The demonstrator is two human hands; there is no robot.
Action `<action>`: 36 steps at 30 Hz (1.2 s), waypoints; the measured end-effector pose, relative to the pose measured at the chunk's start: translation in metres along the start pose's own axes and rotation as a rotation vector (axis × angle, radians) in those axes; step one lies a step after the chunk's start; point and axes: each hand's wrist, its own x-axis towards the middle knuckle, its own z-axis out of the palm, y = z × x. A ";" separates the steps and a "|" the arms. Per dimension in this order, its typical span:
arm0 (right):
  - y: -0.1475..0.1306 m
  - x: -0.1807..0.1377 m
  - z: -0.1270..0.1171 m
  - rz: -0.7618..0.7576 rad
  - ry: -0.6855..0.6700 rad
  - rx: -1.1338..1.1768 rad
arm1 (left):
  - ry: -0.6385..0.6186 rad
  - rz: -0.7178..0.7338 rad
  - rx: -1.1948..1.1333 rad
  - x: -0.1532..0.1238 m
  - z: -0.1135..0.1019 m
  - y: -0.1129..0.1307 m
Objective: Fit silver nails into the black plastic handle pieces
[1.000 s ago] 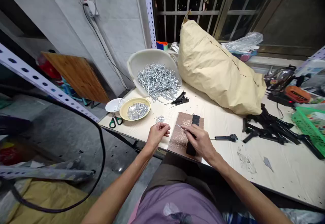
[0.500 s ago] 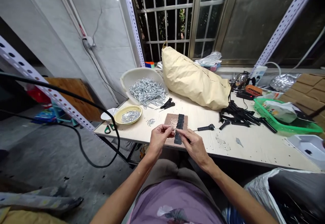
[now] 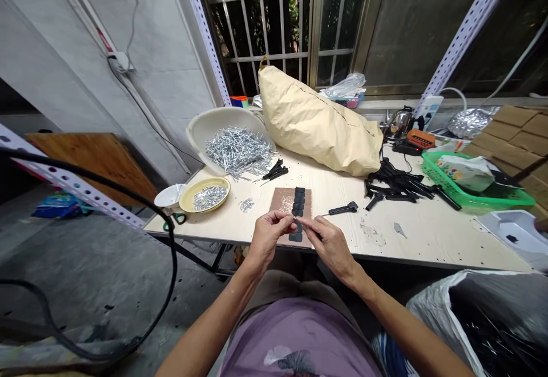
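From the head camera, both hands meet over the near edge of the table point(image 3: 428, 246), just in front of the one brown board point(image 3: 280, 201). The left hand point(image 3: 266, 241) and right hand point(image 3: 330, 247) have their fingertips pressed together on a small piece point(image 3: 296, 221), too small to make out, held above the near end of the board's single row of black pads point(image 3: 298, 203). Bare tabletop lies open to the right of the board, between one black-handled tool point(image 3: 342, 209) and a white tray point(image 3: 511, 230) at the far right edge. On the left the floor is open, crossed by one black cable point(image 3: 171, 263). There are three open dishes on the left. One white basin point(image 3: 201, 129) is heaped with metal pins, one yellow dish point(image 3: 190, 201) holds small metal bits, and one small white bowl point(image 3: 168, 197) has contents I cannot tell. One green basket point(image 3: 479, 201) holds a packet. One tan sack point(image 3: 312, 123) lies behind, with a pile of black parts point(image 3: 398, 186) beside it.
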 end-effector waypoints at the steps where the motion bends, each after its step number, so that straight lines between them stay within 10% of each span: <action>1: 0.001 0.002 0.001 0.004 -0.008 -0.017 | 0.006 0.001 0.011 0.002 -0.001 -0.001; 19: 0.021 0.008 0.004 0.014 -0.164 -0.344 | -0.136 -0.285 0.010 0.033 -0.026 -0.029; 36: 0.031 0.008 0.014 0.028 -0.160 -0.331 | -0.147 -0.157 0.260 0.035 -0.029 -0.029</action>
